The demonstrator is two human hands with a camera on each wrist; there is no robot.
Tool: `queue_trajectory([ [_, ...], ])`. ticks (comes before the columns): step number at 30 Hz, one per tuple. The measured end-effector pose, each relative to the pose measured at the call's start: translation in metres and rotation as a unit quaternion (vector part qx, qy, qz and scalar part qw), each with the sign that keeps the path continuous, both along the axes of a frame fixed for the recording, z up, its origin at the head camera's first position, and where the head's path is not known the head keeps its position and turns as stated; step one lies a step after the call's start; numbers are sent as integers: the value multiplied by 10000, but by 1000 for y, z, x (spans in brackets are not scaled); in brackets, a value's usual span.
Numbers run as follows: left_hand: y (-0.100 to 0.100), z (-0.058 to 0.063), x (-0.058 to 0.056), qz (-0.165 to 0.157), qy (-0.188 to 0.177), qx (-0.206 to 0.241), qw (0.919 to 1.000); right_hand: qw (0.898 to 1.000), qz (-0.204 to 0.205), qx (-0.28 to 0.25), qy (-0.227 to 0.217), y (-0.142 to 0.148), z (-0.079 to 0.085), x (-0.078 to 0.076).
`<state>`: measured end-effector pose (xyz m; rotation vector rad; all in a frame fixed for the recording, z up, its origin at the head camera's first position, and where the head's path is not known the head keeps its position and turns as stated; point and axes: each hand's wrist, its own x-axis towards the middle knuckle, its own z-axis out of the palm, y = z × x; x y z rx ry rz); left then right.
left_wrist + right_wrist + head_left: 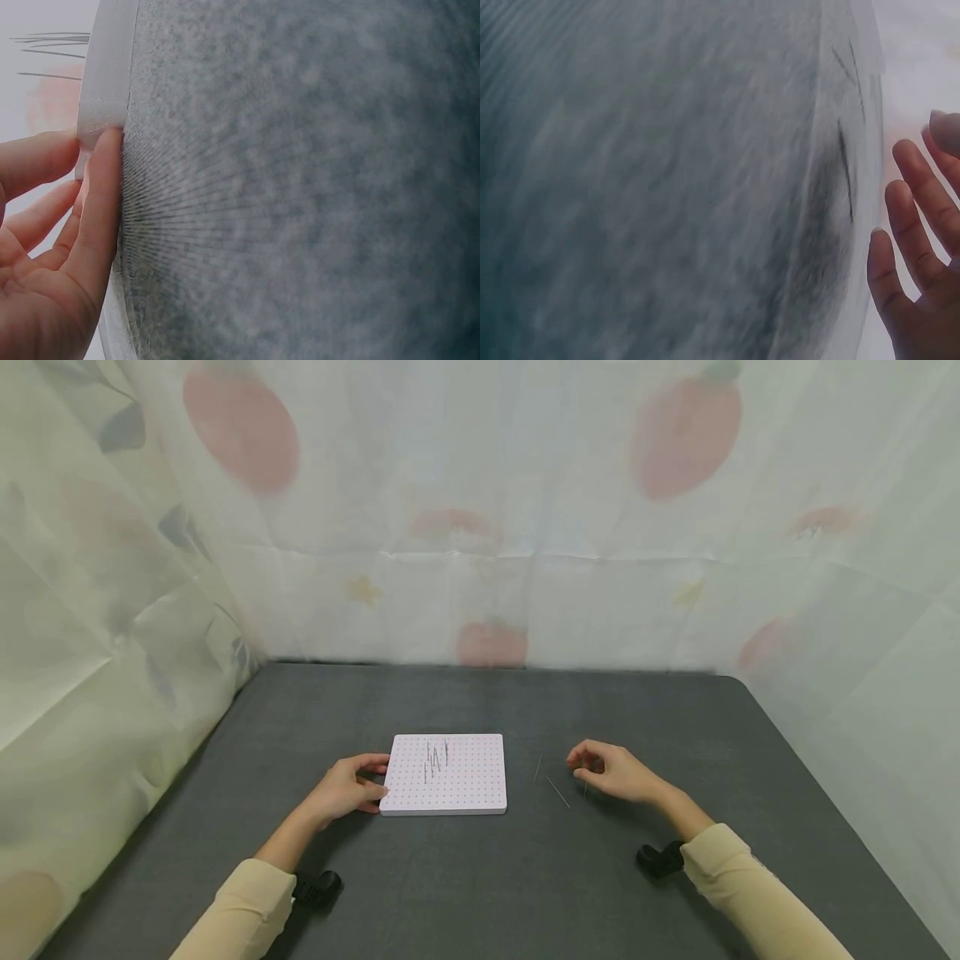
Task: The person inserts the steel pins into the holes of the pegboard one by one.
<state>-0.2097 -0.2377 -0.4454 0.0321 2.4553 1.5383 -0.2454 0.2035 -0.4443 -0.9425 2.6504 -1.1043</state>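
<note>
A white board with a grid of small holes point(468, 789) lies on the dark table. Several thin dark needles point(432, 764) stand up from its left half; they also show in the left wrist view point(56, 41). My left hand point(347, 789) grips the board's left edge, thumb at the near corner. Loose thin needles lie right of the board: one slanted point(558, 792), one more upright point(537, 768), another point(585, 790) just below my right hand point(611, 771). That hand hovers over the table with loosely bent fingers point(907, 217); nothing shows between them.
The dark grey table point(465, 885) runs to a pale curtain point(585, 610) with fruit prints at the back and sides. A black device point(318, 891) sits at the left wrist, and another black device point(660, 860) at the right.
</note>
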Motion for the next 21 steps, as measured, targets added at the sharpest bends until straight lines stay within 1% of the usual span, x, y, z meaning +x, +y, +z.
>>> queue_trajectory([
  [7,0,0,0,10,-6,-19,10000,9998,78,197,52,12,-5,1],
  [14,0,-1,-1,27,-8,-33,10000,9993,136,339,67,16,-9,1],
  [21,0,0,-1,9,-31,-40,10000,9965,260,706,366,16,-9,-1],
])
